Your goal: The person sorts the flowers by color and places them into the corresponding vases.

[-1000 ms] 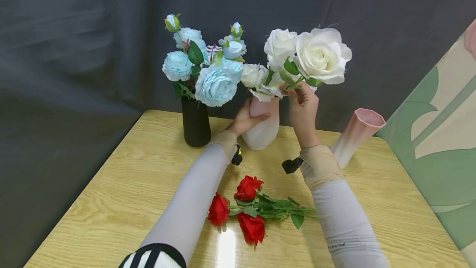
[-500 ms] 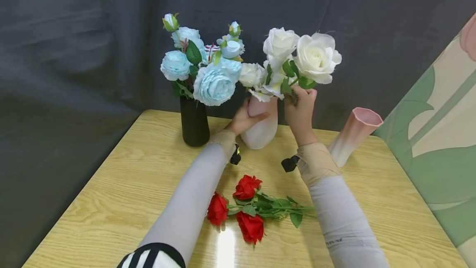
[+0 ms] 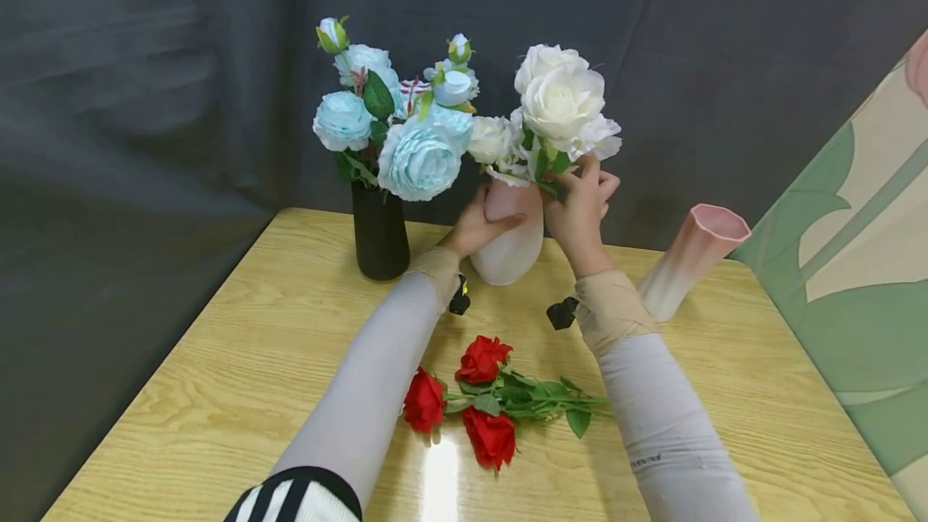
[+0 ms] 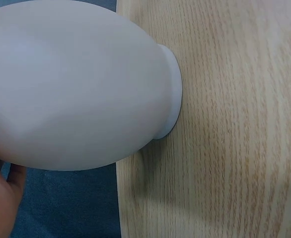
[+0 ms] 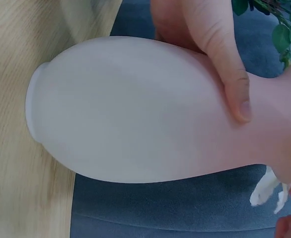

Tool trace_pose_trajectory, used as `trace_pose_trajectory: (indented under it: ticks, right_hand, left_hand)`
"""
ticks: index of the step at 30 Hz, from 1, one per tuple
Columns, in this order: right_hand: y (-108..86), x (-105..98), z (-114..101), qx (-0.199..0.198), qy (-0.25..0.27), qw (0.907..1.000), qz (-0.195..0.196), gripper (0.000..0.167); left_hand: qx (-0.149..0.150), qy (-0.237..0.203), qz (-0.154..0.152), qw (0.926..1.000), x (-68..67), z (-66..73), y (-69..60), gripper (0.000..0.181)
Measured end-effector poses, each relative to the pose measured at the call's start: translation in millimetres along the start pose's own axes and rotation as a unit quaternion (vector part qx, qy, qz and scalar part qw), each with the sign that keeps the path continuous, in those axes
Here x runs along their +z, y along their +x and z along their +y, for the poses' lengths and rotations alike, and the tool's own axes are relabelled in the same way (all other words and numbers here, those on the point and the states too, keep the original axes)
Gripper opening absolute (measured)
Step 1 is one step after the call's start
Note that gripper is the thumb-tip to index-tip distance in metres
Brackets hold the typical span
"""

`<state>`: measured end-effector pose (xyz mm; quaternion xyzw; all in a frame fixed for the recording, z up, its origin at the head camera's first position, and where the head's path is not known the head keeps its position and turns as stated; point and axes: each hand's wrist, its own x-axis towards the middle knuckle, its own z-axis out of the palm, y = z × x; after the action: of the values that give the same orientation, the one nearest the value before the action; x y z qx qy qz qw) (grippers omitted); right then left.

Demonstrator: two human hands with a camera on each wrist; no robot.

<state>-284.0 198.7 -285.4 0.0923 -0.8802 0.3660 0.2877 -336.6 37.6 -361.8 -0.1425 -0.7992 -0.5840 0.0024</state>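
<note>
My left hand (image 3: 474, 228) grips the neck of a pink-and-white vase (image 3: 513, 244), its thumb laid across the front, as the right wrist view shows too. The vase (image 5: 135, 109) stands upright on the table. Several white roses (image 3: 561, 103) rise from its mouth, one large bloom in front of the others. At the right side of the rim, my right hand (image 3: 578, 212) pinches the stem of that large white rose among green leaves; the fingertips are partly hidden. In the left wrist view, the pale vase body (image 4: 76, 84) covers most of the hand.
A black vase (image 3: 380, 236) of light blue flowers (image 3: 420, 159) stands close on the left. To the right is a fluted pink-and-white vase (image 3: 685, 260). Several red roses (image 3: 489, 435) lie on the wooden table (image 3: 217, 361) in front. A dark curtain (image 3: 181, 87) hangs behind.
The large white rose has moved left and is now over the vase, in front of the other blooms. My right hand has shifted left with it. The left hand keeps its grip.
</note>
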Motion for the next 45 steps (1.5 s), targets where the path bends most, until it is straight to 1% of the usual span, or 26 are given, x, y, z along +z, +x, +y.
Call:
trace_pose_trajectory:
  ticks: [3, 7, 10, 14, 17, 19, 21, 24, 27, 30, 33, 35, 37, 39, 41, 44, 45]
  right_hand:
    - [0.5, -3.4, -0.4, 0.023, 0.000, 0.9994, -0.025, 0.021]
    - [5.0, -11.5, -1.3, 0.038, -0.005, 0.9967, -0.071, 0.027]
    - [10.6, -18.7, -2.2, 0.048, -0.025, 0.9916, -0.117, 0.031]
    - [17.3, -26.0, -5.5, 0.061, -0.050, 0.9819, -0.172, 0.035]
    - [20.2, -28.1, -9.0, 0.074, -0.057, 0.9761, -0.196, 0.037]
    - [20.8, -28.1, -10.0, 0.076, -0.062, 0.9747, -0.200, 0.037]
    - [20.7, -26.4, -8.9, 0.071, -0.066, 0.9767, -0.191, 0.036]
    - [16.8, -20.7, -2.5, 0.050, -0.053, 0.9854, -0.154, 0.032]
    - [9.5, -14.0, 7.2, 0.041, -0.005, 0.9946, -0.095, 0.024]
    - [1.9, -10.4, 14.8, 0.032, 0.042, 0.9980, -0.035, 0.022]
    - [-3.0, -10.1, 19.6, 0.007, 0.070, 0.9975, 0.005, 0.025]
    - [-5.1, -11.2, 22.2, -0.008, 0.080, 0.9965, 0.022, 0.025]
    - [-7.2, -14.0, 25.1, -0.014, 0.092, 0.9951, 0.035, 0.023]
    - [-9.4, -18.6, 28.2, -0.009, 0.101, 0.9937, 0.049, 0.023]
    - [-11.7, -25.0, 31.5, 0.004, 0.110, 0.9920, 0.063, 0.022]
    - [-15.9, -36.7, 34.8, 0.029, 0.126, 0.9882, 0.082, 0.020]
    - [-18.0, -41.9, 32.0, 0.039, 0.136, 0.9861, 0.087, 0.020]
  left_hand:
    - [0.000, 0.002, -0.001, 1.0000, 0.0, 1.3, -0.4, 0.088]
    - [0.007, -0.003, -0.002, 1.0000, 0.5, 3.5, 0.7, 0.087]
    - [0.009, -0.007, -0.007, 0.9999, 1.7, 4.2, 1.8, 0.087]
    - [0.007, -0.014, -0.011, 0.9998, 3.0, 3.0, 2.4, 0.087]
    - [0.005, -0.015, -0.008, 0.9998, 3.0, 2.1, 2.0, 0.087]
    - [0.004, -0.012, -0.006, 0.9999, 2.8, 2.2, 1.3, 0.087]
    - [0.003, -0.006, -0.006, 1.0000, 2.5, 2.6, 0.9, 0.088]
    - [0.001, -0.002, -0.007, 1.0000, 2.3, 3.3, 0.9, 0.090]
    - [-0.005, -0.010, -0.012, 0.9999, 3.2, 2.9, 1.4, 0.092]
    - [-0.008, -0.023, -0.019, 0.9995, 5.3, 1.3, 2.6, 0.091]
    - [-0.004, -0.035, -0.020, 0.9992, 6.6, 0.8, 2.6, 0.088]
    - [0.001, -0.035, -0.014, 0.9993, 6.8, 1.0, 1.8, 0.087]
    - [0.006, -0.037, -0.009, 0.9992, 6.3, 1.3, 0.7, 0.085]
    - [0.011, -0.045, -0.008, 0.9989, 5.8, 1.2, -0.2, 0.086]
    - [0.013, -0.059, -0.011, 0.9981, 4.7, 0.8, -1.4, 0.086]
    - [0.010, -0.057, -0.013, 0.9983, 1.8, -0.3, -3.1, 0.086]
    - [0.007, -0.053, -0.014, 0.9985, 0.8, -0.3, -3.4, 0.086]
